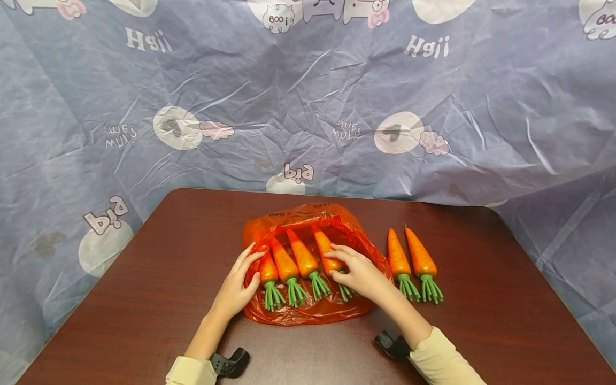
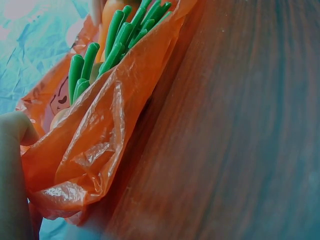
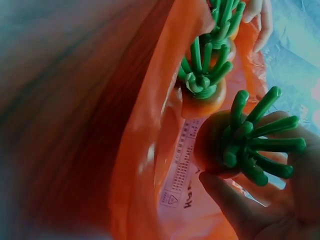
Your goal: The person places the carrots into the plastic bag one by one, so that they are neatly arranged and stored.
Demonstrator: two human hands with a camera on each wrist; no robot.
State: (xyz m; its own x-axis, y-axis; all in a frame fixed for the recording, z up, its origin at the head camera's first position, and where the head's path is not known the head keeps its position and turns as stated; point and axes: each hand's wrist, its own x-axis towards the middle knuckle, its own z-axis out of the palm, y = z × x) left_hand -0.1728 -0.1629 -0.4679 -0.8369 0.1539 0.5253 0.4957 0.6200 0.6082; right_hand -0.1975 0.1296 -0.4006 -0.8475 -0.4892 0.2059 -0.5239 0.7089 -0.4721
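An orange-red plastic bag lies with its mouth spread on the table, and several carrots with green stalks lie side by side in it. My right hand grips the rightmost carrot of that row by its thick end. In the right wrist view, thumb and fingers curve round this carrot, its stalks facing the camera. At the bag's left rim, my left hand holds the plastic beside the leftmost carrot. Most of the left fingers are out of sight in the left wrist view.
Two more carrots, an inner one and an outer one, lie on the brown table right of the bag. A blue-grey printed sheet hangs behind the table's far edge.
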